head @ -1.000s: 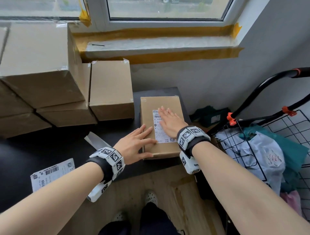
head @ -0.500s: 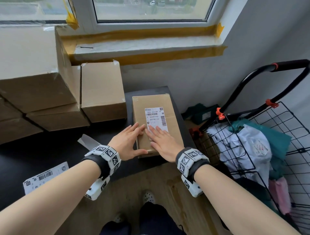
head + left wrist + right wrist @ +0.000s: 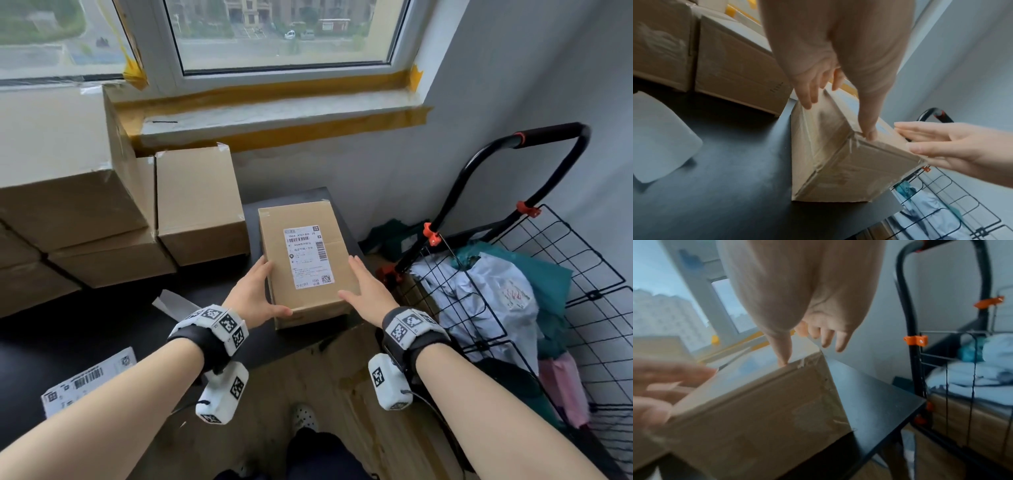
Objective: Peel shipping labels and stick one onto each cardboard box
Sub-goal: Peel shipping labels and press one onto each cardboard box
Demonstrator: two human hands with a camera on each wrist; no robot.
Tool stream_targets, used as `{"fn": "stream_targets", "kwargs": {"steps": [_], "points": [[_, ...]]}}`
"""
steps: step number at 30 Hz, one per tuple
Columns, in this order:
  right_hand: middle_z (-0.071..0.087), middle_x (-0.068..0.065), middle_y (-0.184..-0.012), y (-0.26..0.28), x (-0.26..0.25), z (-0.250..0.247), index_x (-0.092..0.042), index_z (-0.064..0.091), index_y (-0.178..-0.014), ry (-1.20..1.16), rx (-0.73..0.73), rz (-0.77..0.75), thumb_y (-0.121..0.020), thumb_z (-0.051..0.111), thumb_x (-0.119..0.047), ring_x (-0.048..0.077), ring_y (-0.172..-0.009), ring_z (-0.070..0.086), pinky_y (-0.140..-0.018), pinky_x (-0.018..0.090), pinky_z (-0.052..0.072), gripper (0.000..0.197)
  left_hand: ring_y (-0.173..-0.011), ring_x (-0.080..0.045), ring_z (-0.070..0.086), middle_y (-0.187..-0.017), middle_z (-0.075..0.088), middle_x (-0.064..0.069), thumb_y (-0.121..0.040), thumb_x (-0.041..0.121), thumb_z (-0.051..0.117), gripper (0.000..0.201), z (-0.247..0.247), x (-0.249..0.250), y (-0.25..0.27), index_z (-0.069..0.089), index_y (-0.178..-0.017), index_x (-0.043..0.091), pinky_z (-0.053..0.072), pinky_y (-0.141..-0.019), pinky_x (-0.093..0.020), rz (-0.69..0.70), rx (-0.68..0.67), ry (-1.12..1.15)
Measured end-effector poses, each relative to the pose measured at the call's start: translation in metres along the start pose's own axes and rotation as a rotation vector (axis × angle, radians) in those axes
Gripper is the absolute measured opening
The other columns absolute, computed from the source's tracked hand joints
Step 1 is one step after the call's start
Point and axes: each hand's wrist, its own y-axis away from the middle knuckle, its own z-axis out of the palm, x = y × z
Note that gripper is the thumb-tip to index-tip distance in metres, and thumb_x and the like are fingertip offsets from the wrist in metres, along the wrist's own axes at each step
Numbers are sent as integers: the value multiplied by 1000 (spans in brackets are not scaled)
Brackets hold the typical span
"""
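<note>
A small cardboard box [image 3: 337, 246] lies on the right end of the black table [image 3: 102, 325]. A white shipping label [image 3: 308, 255] is stuck flat on its top. My left hand [image 3: 267, 291] lies against the box's left side with straight fingers, and its thumb rests on the near top corner. My right hand [image 3: 354, 279] is at the box's right edge, fingers straight, thumb touching the top. In the left wrist view the left fingers [image 3: 807, 97] press the box's [image 3: 838, 170] side face. In the right wrist view the right thumb [image 3: 783, 353] meets the box's [image 3: 760, 410] top edge.
Plain cardboard boxes [image 3: 198, 205] are stacked at the left and back of the table. A sheet of labels [image 3: 89, 380] lies near the front left, with white backing paper [image 3: 171, 301] beside my left wrist. A black wire cart [image 3: 548, 274] with bags stands close on the right.
My right hand has slid off the label toward me and then out to the box's right edge, uncovering the label. The left hand has stayed at the left side.
</note>
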Motion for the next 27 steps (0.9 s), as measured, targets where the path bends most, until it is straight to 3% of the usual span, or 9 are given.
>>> {"fn": "stream_targets", "kwargs": {"steps": [3,7,9,16,21,27], "points": [[38,7,-149,-6,4,-1,-20,16,-149,-252,29,88,-85,66,-12,23,-134,41,-112,42,33,82,-125,-21,49,-150,35,-6,-64,15,84,113,5,1,-4,9,-149,9,44,-102,-34,-173,-30,219],[50,8,-139,-20,3,-9,-12,37,-141,-300,56,85,-82,68,-3,23,-130,47,-106,39,41,68,-115,-24,57,-138,49,-10,-63,-2,81,85,4,2,-16,38,-136,6,52,-93,-37,-257,44,410],[52,7,-137,-29,0,-18,-11,42,-138,-347,51,77,-82,65,2,22,-129,47,-104,36,43,62,-111,-24,60,-133,53,-10,-63,-4,80,75,0,3,-25,44,-128,8,53,-91,-38,-263,76,452],[53,11,-136,-96,-21,-52,-7,44,-136,-434,55,51,-82,59,11,21,-126,49,-99,37,47,60,-123,-26,52,-137,51,-12,-63,-25,66,80,-17,15,-83,45,-134,6,47,-100,-45,-279,177,732],[53,15,-135,-154,-35,-74,-1,48,-133,-458,85,26,-78,60,15,21,-129,47,-103,31,43,58,-130,-26,45,-139,48,-10,-67,-29,58,81,-27,24,-130,40,-138,5,44,-99,-34,-290,266,857],[52,15,-136,-194,-41,-84,0,48,-133,-438,67,45,-81,60,13,21,-129,47,-100,28,41,55,-137,-22,36,-149,36,-10,-76,-25,53,80,-37,32,-168,28,-145,6,37,-110,-41,-291,293,854]]}}
